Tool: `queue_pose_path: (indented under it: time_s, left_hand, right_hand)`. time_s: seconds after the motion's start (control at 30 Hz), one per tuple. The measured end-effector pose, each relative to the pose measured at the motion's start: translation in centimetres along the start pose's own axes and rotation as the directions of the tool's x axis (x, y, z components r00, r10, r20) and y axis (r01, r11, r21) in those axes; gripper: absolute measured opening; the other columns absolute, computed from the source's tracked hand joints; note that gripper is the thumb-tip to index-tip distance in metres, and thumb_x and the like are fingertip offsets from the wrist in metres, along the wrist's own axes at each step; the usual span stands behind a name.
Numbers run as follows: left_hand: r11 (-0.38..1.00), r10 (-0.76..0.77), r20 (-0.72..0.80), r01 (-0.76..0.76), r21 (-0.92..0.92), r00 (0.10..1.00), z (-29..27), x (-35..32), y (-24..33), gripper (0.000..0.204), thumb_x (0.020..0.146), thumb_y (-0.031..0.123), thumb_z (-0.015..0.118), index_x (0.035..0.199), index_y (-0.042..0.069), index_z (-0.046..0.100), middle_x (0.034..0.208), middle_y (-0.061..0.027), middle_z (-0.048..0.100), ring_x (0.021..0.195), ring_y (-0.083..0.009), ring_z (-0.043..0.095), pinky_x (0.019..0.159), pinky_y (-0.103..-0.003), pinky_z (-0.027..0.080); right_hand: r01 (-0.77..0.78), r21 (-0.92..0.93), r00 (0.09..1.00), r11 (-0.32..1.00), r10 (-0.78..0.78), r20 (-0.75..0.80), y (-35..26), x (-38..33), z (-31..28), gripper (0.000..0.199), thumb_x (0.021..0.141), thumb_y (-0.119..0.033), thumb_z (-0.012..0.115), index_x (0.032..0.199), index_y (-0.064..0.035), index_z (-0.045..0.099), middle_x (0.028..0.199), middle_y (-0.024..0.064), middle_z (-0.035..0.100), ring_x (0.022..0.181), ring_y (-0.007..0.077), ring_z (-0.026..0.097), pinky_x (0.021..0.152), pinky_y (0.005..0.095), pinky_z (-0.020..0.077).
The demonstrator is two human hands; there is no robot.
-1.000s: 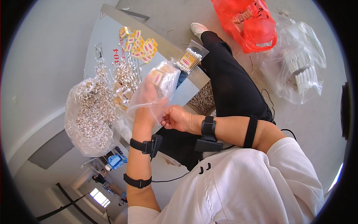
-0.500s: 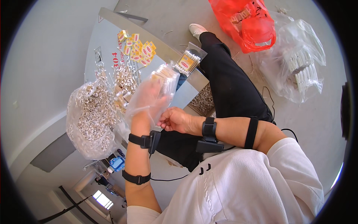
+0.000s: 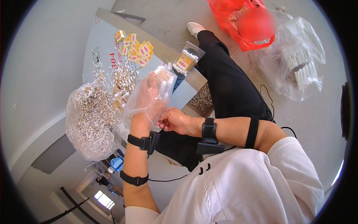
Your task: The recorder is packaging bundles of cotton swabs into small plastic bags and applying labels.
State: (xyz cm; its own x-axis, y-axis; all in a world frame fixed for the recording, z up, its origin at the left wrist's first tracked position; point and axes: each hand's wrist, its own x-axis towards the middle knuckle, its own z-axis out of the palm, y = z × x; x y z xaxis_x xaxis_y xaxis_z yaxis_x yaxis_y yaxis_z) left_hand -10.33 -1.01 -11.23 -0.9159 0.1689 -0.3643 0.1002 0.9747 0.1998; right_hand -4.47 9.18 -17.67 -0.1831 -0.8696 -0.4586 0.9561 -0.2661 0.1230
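My left hand point(image 3: 147, 99) is inside a clear plastic bag point(image 3: 132, 108), seen hazily through the film. Its thumb and fingers look spread apart, beside a bundle of cotton swabs point(image 3: 164, 74) at the bag's far end. The bag's mouth lies around my left wrist. My right hand point(image 3: 174, 120) is closed, fingertips pinching the near edge of the bag. Just beyond the bag, a small packet of cotton swabs point(image 3: 185, 62) with a yellow label lies at the table's edge.
Yellow cards point(image 3: 140, 52) lie scattered on the table point(image 3: 100, 33), near loose swabs point(image 3: 123, 80). A large bag of swabs point(image 3: 93, 119) stands at left. Below the table edge is a box of swabs point(image 3: 203, 99). A red bag point(image 3: 238, 33) and clear bag point(image 3: 298, 71) rest on the floor.
My left hand has drawn back slightly from the swab bundle inside the bag, its thumb and fingers now farther apart. My right hand stays at the bag's edge.
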Motion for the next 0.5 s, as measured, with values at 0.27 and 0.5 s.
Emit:
queue_pose_path:
  time_s: [0.27, 0.5]
  left_hand:
    - [0.995, -0.028, 0.017, 0.030, -0.093, 0.999, 0.2, 0.1, 0.1, 0.079, 0.066, 0.016, 0.072, 0.133, 0.000, 0.034, 0.116, -0.0233, 0.049, 0.105, -0.0385, 0.050, 0.091, -0.040, 0.042]
    - [0.941, -0.297, -0.161, 0.260, -0.217, 0.941, 1.1, 1.1, -0.1, 0.064, 0.070, 0.015, 0.075, 0.123, -0.004, 0.043, 0.110, -0.0187, 0.056, 0.101, -0.0302, 0.056, 0.089, -0.037, 0.044]
  right_hand:
    - [0.020, -0.036, 0.999, 0.999, -0.021, -0.028, 0.1, -0.2, 0.0, 0.006, 0.084, -0.004, 0.053, 0.082, -0.0006, 0.058, 0.073, 0.0094, 0.063, 0.059, 0.0121, 0.057, 0.050, 0.0224, 0.0446]
    - [0.102, -0.070, 0.994, 0.992, -0.104, -0.020, -0.4, -0.9, 1.1, 0.006, 0.079, -0.005, 0.057, 0.074, -0.0029, 0.058, 0.069, 0.0061, 0.062, 0.055, 0.0098, 0.054, 0.047, 0.0214, 0.0404]
